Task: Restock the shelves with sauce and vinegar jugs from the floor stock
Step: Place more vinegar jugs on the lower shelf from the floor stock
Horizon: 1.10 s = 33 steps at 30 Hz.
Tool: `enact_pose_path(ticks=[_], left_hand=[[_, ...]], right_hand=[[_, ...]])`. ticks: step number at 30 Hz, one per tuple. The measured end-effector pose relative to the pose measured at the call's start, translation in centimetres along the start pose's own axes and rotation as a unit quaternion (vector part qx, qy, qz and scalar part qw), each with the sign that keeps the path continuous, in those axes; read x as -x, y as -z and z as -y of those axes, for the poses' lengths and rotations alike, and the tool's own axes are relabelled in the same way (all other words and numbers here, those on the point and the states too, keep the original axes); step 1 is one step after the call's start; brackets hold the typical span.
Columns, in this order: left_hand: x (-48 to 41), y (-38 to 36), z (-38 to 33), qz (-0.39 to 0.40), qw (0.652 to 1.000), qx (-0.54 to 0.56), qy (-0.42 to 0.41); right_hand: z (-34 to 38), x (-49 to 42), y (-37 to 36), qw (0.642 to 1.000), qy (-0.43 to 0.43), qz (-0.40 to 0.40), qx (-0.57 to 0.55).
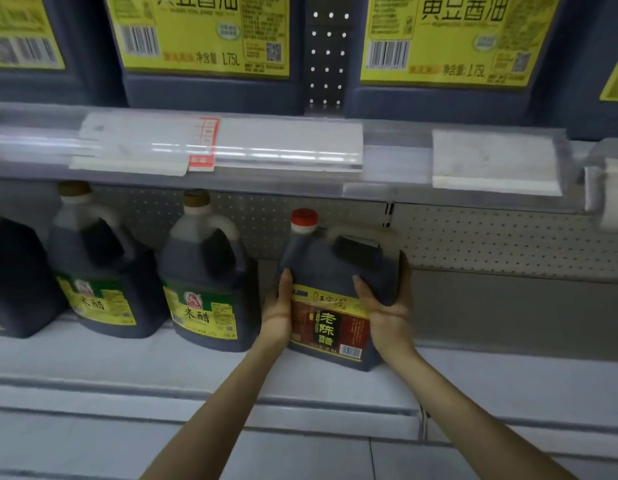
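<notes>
A dark vinegar jug (338, 268) with a red cap and a red-and-yellow label stands slightly tilted on the lower shelf (127, 362). My left hand (278, 310) presses flat against its left side. My right hand (387, 306) grips its right side, thumb on the front and fingers wrapped round the back. To its left stand two rice vinegar jugs (207, 275) (99, 268) with brown caps and green-yellow labels. Part of another dark jug (13, 278) shows at the far left.
The upper shelf holds large soy sauce jugs (203, 39) (453, 39) with yellow labels. A clear price rail (231, 147) with white tags runs across its front edge. The perforated back panel (508, 240) shows to the right of the held jug.
</notes>
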<state>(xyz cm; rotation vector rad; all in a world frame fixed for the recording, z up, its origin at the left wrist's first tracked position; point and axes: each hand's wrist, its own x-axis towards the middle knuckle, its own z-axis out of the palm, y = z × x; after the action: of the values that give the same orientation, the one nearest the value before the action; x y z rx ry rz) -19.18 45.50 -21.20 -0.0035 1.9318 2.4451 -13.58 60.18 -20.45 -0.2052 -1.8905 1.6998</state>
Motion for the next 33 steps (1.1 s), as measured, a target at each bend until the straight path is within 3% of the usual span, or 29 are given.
enact_pose_path(ticks=[5,11,15,17,20,24,29,33], left_hand=[[-0.6,-0.5,-0.3,-0.038,0.998,-0.029,-0.033],[0.9,-0.8,0.9,-0.097,0.986,-0.118,-0.068],[3.6,-0.5,1.9,-0.048,0.956,-0.257,-0.132],[4.4,0.3,2.0,-0.019,0.91,-0.353,-0.217],[3.8,2.2,2.3,0.001,0.778,-0.522,-0.35],[2.4,4.3,2.1,0.023,0.674,-0.6,-0.43],[1.6,3.7,2.0,0.105,0.59,-0.62,-0.507],[2.1,1.4,1.8,0.158,0.578,-0.627,-0.498]], right_hand=[[1.1,-1.7,-1.6,0.997,0.07,-0.024,0.01],[0.7,-3.0,-2.5,0.994,0.093,-0.016,0.052],[0.7,-3.6,-2.3,0.992,0.093,-0.001,0.086],[0.6,-3.6,-2.2,0.991,0.092,0.006,0.094],[0.5,-3.2,-2.0,0.992,0.067,0.024,0.108],[0.2,-1.9,-0.8,0.985,0.03,0.066,0.154],[-0.9,1.1,4.0,0.891,0.05,0.068,0.445],[-0.1,4.2,8.3,0.811,0.039,0.025,0.583]])
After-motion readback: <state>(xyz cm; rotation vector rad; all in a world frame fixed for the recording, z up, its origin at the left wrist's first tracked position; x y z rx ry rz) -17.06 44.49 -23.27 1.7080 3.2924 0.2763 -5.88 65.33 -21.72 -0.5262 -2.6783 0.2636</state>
